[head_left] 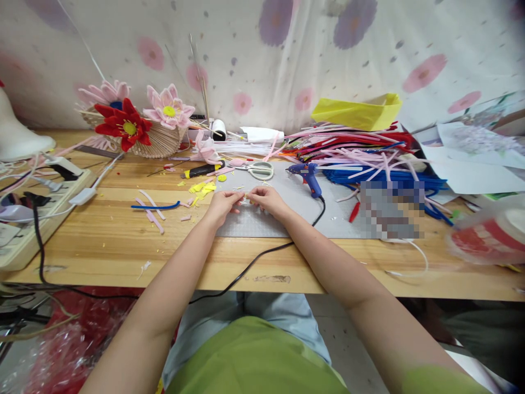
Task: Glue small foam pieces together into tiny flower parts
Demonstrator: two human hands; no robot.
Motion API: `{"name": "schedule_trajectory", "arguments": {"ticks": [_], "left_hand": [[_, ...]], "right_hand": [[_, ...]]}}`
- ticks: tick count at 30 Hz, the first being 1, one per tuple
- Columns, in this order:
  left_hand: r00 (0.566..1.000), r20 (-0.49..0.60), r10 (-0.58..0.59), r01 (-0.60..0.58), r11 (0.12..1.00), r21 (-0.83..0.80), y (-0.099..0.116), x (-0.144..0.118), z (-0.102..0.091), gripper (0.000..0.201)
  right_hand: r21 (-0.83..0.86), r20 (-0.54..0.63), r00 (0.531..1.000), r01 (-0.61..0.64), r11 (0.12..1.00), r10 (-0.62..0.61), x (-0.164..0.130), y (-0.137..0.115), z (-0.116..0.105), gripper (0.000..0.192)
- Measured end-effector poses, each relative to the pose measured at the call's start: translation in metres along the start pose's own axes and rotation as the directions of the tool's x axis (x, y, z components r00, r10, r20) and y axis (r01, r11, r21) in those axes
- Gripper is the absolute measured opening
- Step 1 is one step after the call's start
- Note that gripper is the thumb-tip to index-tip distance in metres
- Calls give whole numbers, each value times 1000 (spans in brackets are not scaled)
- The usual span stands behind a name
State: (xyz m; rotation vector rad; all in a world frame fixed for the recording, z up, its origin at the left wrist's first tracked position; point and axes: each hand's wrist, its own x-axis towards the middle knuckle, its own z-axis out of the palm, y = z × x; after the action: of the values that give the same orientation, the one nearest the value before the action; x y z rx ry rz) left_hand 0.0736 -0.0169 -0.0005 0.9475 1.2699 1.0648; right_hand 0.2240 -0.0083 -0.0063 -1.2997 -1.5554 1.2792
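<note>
My left hand (223, 206) and my right hand (266, 199) meet over a grey cutting mat (287, 219) on the wooden table (123, 246). Together they pinch a small pale piece (245, 198) between the fingertips; it is too small to tell what it is. Yellow scraps (203, 187) lie just beyond my left hand. White-handled scissors (258, 169) and a blue glue gun (307, 176) lie on the far side of the mat.
A big heap of pipe cleaners (361, 153) fills the right, under a yellow paper box (361, 112). Finished red and pink flowers (135, 117) stand in a basket at back left. A power strip (28, 219) sits left; the black cord (254, 262) hangs over the table edge.
</note>
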Motion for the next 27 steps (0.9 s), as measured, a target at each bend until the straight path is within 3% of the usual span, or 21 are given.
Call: {"name": "schedule_trajectory", "arguments": {"ticks": [19,27], "left_hand": [[1000,9,15,-16,1000,10,-1,-1,1,36],[997,12,72,-73,995,69,-2,-1,3,28]], "right_hand": [[2,13,1000,0,1000,0,-1,-2,1,20],[-1,5,1000,-13,1000,13,1,1,0,20]]}}
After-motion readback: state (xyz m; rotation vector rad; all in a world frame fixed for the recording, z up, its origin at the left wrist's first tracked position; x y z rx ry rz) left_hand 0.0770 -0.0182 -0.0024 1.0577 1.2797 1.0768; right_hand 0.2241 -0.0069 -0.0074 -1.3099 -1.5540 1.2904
